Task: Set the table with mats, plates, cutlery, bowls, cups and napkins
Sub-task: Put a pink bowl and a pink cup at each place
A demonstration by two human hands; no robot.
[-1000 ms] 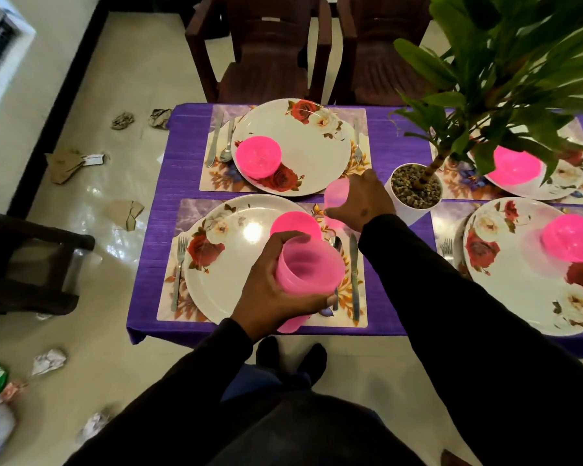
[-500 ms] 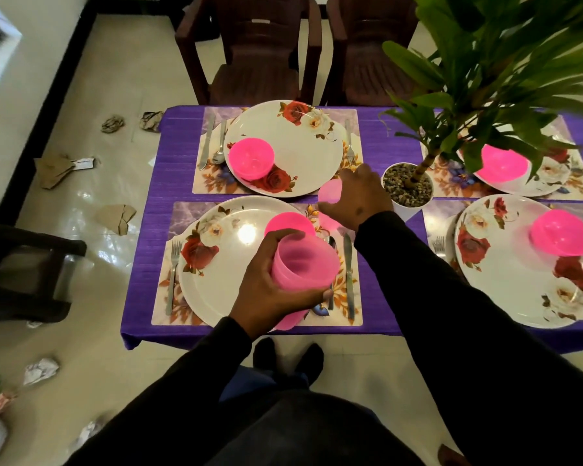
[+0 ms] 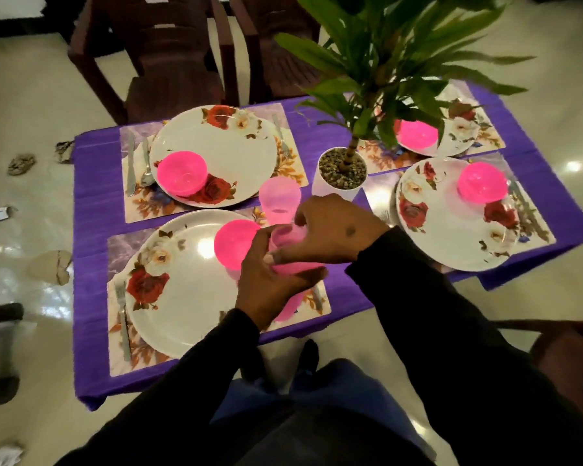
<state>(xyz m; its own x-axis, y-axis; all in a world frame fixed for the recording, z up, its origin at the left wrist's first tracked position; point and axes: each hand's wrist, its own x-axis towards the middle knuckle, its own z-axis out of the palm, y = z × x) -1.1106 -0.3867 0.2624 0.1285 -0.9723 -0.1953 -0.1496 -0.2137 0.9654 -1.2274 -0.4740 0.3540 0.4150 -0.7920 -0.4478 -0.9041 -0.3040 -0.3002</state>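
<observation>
1. From my head camera, both my hands meet over the near-left place setting. My left hand (image 3: 270, 284) wraps round a stack of pink cups (image 3: 292, 264), carrying it low over the mat's right edge. My right hand (image 3: 330, 230) curls its fingers over the top cup's rim, I judge in order to pull one free; how many cups are nested I cannot tell.

2. One pink cup (image 3: 279, 200) already stands upright on the surface, between the two left-hand mats and just beside the white plant pot (image 3: 340, 173). It sits by the far plate's lower right, presumably serving that far-left place.

3. The cups are translucent pink plastic, tapered and thin-walled, light enough to carry one-handed; nested, they may stick, which is likely why I steady the stack with one hand while the other tugs.

4. The purple surface (image 3: 95, 183) carries four floral mats, each with a white rose-patterned plate. The near-left plate (image 3: 179, 284) holds a pink bowl (image 3: 234, 243) at its upper right, touching the stack from my view. The far-left plate (image 3: 216, 156) has its bowl at its lower left. Cutlery flanks the left plates; the fork (image 3: 122, 317) lies left of mine.

5. I see no napkins, and three places seem to lack cups.
</observation>
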